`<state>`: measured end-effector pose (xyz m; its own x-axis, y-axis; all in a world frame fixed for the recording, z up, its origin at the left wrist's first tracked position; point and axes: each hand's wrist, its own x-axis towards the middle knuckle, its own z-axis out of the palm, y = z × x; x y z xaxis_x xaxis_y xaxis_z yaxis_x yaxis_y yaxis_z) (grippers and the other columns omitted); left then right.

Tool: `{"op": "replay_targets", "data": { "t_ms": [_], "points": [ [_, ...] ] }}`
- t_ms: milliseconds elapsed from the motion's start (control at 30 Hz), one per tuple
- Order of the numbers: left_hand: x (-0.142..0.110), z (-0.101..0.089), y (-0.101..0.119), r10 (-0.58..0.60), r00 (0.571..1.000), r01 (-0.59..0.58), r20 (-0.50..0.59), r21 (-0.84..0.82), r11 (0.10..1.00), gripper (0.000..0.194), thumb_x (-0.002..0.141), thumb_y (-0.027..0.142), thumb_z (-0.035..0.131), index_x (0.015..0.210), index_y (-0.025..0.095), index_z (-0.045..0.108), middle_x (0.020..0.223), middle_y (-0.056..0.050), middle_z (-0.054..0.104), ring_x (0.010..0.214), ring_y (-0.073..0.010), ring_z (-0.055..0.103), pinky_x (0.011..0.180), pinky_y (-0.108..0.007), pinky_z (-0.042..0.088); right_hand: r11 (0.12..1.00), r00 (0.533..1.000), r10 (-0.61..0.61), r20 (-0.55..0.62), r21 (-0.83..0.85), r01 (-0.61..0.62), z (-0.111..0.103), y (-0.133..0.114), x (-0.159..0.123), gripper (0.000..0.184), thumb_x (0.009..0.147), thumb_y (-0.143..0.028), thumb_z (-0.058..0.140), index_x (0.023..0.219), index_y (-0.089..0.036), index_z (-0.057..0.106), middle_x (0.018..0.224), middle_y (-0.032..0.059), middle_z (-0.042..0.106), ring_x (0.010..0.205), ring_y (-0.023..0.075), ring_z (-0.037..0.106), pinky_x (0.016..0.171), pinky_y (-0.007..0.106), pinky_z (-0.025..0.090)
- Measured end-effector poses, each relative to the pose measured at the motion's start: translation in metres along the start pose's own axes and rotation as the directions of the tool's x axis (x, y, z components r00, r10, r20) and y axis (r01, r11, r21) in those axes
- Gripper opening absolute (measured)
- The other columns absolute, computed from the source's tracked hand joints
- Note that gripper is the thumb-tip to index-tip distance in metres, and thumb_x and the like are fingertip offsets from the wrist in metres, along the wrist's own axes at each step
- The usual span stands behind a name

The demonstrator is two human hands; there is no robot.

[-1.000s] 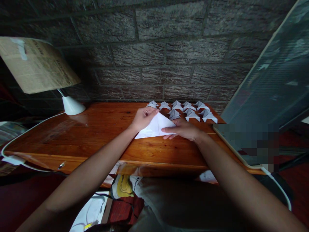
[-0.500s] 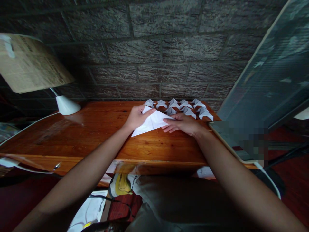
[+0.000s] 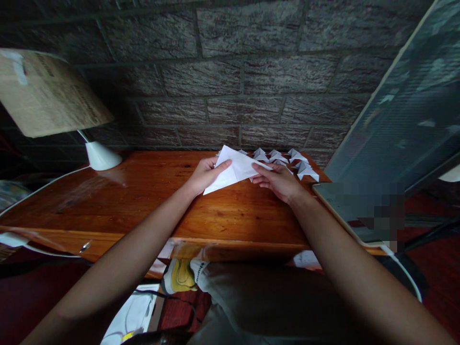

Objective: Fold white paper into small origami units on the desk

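Illumination dim overall, cool and uneven; source cannot be placed. Brightest patch: folded white paper sheet (image 3: 233,168) at centre, creases faint. Glossy orange-brown wooden desk (image 3: 223,218): soft pale sheen toward 9 o'clock. Rough dark-grey stone-block wall (image 3: 273,76), 12 o'clock: mid-grey, falling to near-black toward 10. Grey cloth trousers (image 3: 258,302), 6 o'clock: deep shadow. Wide-angle distortion: tan printed-paper lampshade (image 3: 53,96), 10 o'clock, stretched and slanted; its lettering soft. Blocky mosaic between 3 and 4 o'clock obscures pale-rimmed flat grey panel (image 3: 348,211).
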<state>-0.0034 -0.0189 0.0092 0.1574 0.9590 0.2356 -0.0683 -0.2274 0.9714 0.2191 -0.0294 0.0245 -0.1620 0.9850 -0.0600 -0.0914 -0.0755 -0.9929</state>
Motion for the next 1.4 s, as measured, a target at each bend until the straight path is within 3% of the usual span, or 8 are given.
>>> {"op": "replay_targets", "data": {
  "t_ms": [267,433,667,867,967,1133,1233,1400],
  "points": [
    [0.002,0.000,0.001,0.064,0.998,-0.064,-0.020,-0.023,0.998,0.049,0.064,0.048,0.087,0.100,0.016,0.076,0.091,-0.005,0.078,0.069,-0.0153,0.065,0.064,-0.025,0.047,0.983,0.983,-0.182,-0.017,-0.008,0.181,0.006,0.005,0.000,0.039,0.061,-0.039,0.091,0.085,-0.015,0.072,0.064,-0.0008,0.069,0.054,0.0084,0.061,0.047,0.017,0.041],
    [0.002,0.001,0.002,0.097,0.992,-0.103,-0.080,-0.067,0.992,0.041,0.061,0.040,0.088,0.091,0.014,0.074,0.089,-0.005,0.077,0.071,-0.0162,0.066,0.066,-0.026,0.049,0.968,0.966,-0.248,-0.067,0.009,0.249,0.010,0.005,-0.001,0.040,0.058,-0.045,0.090,0.079,-0.017,0.072,0.060,-0.0014,0.067,0.051,0.0094,0.053,0.047,0.023,0.036],
    [-0.001,0.008,0.004,0.091,0.993,-0.096,-0.070,-0.073,0.993,0.040,0.061,0.043,0.087,0.085,0.015,0.072,0.079,-0.003,0.074,0.063,-0.0146,0.062,0.060,-0.025,0.046,0.979,0.981,-0.108,0.164,-0.157,0.134,0.027,0.016,-0.006,0.036,0.059,-0.046,0.089,0.070,-0.014,0.074,0.077,0.0077,0.077,0.064,0.0141,0.063,0.053,0.023,0.042],
    [-0.001,0.006,0.008,0.186,0.975,-0.192,-0.118,-0.039,0.981,0.040,0.067,0.052,0.083,0.080,0.017,0.071,0.074,0.000,0.070,0.064,-0.0125,0.058,0.059,-0.023,0.043,0.985,0.987,-0.030,0.158,-0.165,0.056,0.031,0.017,-0.010,0.038,0.060,-0.039,0.091,0.085,-0.014,0.076,0.074,0.0087,0.078,0.067,0.0172,0.071,0.051,0.021,0.043],
    [0.002,0.005,0.008,0.217,0.963,-0.222,-0.157,-0.013,0.975,0.043,0.072,0.058,0.078,0.068,0.016,0.066,0.064,0.002,0.062,0.058,-0.0100,0.049,0.056,-0.023,0.037,0.980,0.982,-0.027,0.189,-0.189,0.064,0.031,0.015,-0.011,0.034,0.063,-0.041,0.089,0.077,-0.013,0.076,0.071,0.0093,0.077,0.064,0.0152,0.068,0.052,0.021,0.044],
    [0.006,0.003,0.005,0.135,0.964,-0.162,-0.228,-0.107,0.981,0.043,0.069,0.054,0.080,0.060,0.017,0.060,0.058,0.003,0.055,0.053,-0.0088,0.044,0.052,-0.023,0.034,0.974,0.976,-0.130,0.176,-0.164,0.159,0.029,0.014,-0.010,0.035,0.063,-0.047,0.087,0.070,-0.015,0.074,0.067,0.0038,0.073,0.058,0.0111,0.060,0.053,0.022,0.044],
    [0.006,0.002,0.004,0.097,0.980,-0.117,-0.176,-0.107,0.987,0.041,0.068,0.055,0.081,0.067,0.017,0.066,0.061,0.002,0.059,0.055,-0.0093,0.048,0.054,-0.023,0.037,0.975,0.976,-0.147,0.161,-0.145,0.170,0.024,0.014,-0.009,0.036,0.061,-0.048,0.088,0.067,-0.016,0.073,0.063,0.0013,0.070,0.054,0.0091,0.056,0.052,0.022,0.044],
    [0.003,-0.001,0.005,0.161,0.981,-0.160,-0.104,0.024,0.987,0.045,0.063,0.053,0.087,0.085,0.015,0.076,0.080,-0.004,0.074,0.067,-0.0135,0.060,0.063,-0.025,0.044,0.990,0.976,-0.063,0.207,-0.114,0.088,0.018,0.014,-0.008,0.033,0.059,-0.042,0.090,0.068,-0.014,0.075,0.065,0.0025,0.071,0.054,0.0084,0.058,0.054,0.022,0.046]
  ]
}}
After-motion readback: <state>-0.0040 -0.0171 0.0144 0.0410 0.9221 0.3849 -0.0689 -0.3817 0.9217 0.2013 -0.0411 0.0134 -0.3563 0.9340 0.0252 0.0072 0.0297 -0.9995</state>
